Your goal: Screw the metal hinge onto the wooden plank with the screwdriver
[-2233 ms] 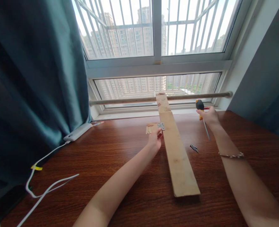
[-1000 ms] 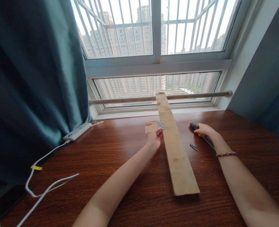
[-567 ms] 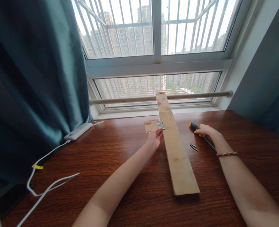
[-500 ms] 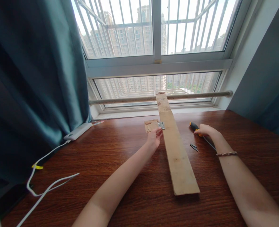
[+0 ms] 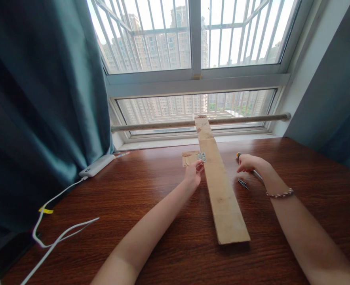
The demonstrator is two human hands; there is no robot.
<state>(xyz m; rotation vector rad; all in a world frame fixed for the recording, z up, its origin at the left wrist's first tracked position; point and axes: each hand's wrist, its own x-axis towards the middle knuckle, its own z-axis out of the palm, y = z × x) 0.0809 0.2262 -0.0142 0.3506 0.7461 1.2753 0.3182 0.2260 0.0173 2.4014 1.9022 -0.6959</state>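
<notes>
My left hand (image 5: 194,173) pinches the lower edge of a silver metal hinge (image 5: 202,157). The hinge bridges a long pale wooden board (image 5: 222,194) and a small piece of wood (image 5: 189,158) at its left. To the board's right, my right hand (image 5: 248,163) hovers over a screwdriver (image 5: 238,154) lying on the table. It covers most of the handle; only the yellow-and-black end and part of the shaft show. Its fingers point down and left, slightly apart, with nothing visible in them. Several screws (image 5: 243,184) lie just below that hand.
The brown wooden table (image 5: 163,237) reaches the window. The board's far end meets a horizontal rail (image 5: 157,126). At left are a white power strip (image 5: 97,166), a white cable (image 5: 65,233) with a yellow tag, and a dark curtain (image 5: 50,79).
My right hand has shifted left across the screwdriver handle, its fingers now beyond it near the screws. The screwdriver stays in place. My left hand remains at the hinge.
</notes>
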